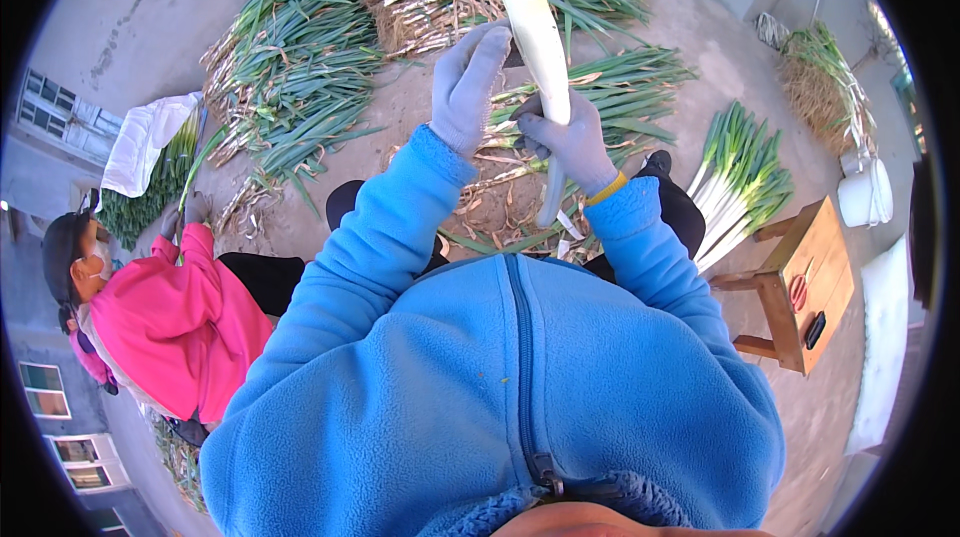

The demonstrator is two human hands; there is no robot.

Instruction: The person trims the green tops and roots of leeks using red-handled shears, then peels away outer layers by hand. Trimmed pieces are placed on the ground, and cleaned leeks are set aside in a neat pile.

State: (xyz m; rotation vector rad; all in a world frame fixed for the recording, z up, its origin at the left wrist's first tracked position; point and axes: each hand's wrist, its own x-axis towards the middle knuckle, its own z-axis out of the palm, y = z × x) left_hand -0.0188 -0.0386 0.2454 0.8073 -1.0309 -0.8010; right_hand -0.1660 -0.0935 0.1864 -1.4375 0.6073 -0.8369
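A large green onion or leek stalk (541, 49), white with a pale green upper part, stands upright before my chest. My gloved right hand (568, 136) is wrapped around its lower white shank. A greyish, translucent strip (553, 196) hangs below that hand; whether it is peeled skin or something else is unclear. My gloved left hand (469, 91) is at the stalk's left side, fingers together and thumb raised, its fingertips close to the stalk. Contact there is hard to make out. Beneath my hands lie untrimmed green onions (622, 91) and dry peeled leaves (495, 214).
Heaps of untrimmed onions (300, 64) lie ahead and left. Cleaned onions (739, 184) lie at right, near a wooden stool (825, 267) bearing red-handled scissors (799, 291) and a black object (815, 329). A co-worker in pink (180, 319) sits at left, holding an onion.
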